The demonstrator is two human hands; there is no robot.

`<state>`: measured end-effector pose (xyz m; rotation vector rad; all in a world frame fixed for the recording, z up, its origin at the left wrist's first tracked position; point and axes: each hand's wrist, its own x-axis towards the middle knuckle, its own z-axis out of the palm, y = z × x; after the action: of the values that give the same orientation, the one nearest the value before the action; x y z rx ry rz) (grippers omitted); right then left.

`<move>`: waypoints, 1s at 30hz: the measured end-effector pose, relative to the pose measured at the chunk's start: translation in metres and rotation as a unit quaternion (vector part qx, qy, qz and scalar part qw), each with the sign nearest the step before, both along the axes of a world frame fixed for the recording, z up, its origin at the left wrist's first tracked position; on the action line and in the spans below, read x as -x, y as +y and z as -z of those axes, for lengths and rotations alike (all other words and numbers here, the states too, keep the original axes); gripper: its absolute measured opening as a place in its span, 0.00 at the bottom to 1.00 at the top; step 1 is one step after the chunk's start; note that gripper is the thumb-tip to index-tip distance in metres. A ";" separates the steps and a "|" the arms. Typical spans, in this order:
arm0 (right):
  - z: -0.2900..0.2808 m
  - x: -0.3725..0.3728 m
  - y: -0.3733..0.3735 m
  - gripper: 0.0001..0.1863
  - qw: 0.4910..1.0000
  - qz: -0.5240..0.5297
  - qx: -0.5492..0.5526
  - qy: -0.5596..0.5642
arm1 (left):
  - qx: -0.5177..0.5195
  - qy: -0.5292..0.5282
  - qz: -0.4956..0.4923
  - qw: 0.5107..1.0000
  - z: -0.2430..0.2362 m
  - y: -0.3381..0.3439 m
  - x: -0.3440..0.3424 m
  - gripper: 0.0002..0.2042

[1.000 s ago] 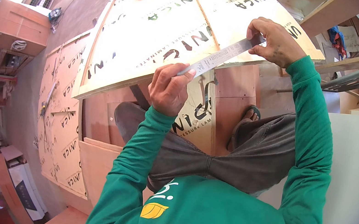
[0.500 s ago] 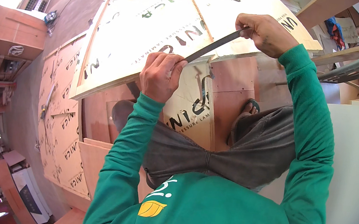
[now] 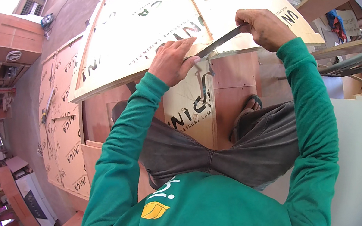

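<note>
My right hand (image 3: 264, 28) pinches the upper end of a narrow, flat dark strip (image 3: 221, 41), which slants down to the left across the near edge of a large board (image 3: 121, 41). At the strip's lower end is my left hand (image 3: 172, 60), open. Its fingers stretch over the board's surface and its thumb points toward the strip. Whether the thumb touches the strip I cannot tell. The board is pale with dark printed lettering and has thin wooden battens along parts of it. Its near edge lies just above my knees.
More printed panels (image 3: 64, 142) lean at the left. Below the board, between my legs, stands another printed panel (image 3: 193, 110). A white surface (image 3: 354, 176) is beside my right arm. A wooden box (image 3: 12, 38) stands far left, and wooden planks (image 3: 350, 47) lie at the upper right.
My left hand has loosened from its closed grip on the strip, and its fingers now extend over the board. My right hand has shifted slightly up and left, still gripping the strip.
</note>
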<state>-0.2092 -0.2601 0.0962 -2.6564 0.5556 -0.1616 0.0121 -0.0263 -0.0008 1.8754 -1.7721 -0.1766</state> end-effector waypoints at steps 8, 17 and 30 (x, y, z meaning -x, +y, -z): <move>0.003 0.001 0.003 0.02 1.000 0.003 0.009 0.009 | -0.026 -0.024 -0.015 0.999 0.004 0.000 0.006 0.27; -0.006 -0.007 0.025 0.03 0.997 -0.033 0.065 -0.005 | -0.047 0.014 0.019 0.999 -0.001 0.004 -0.002 0.27; 0.011 -0.010 0.020 0.07 0.992 -0.038 0.118 -0.008 | -0.048 0.025 0.007 0.999 -0.001 0.006 0.000 0.29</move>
<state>-0.1997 -0.2402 0.0850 -2.8966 0.4549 -0.2396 0.0120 -0.0207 0.0004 1.9077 -1.7730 -0.3158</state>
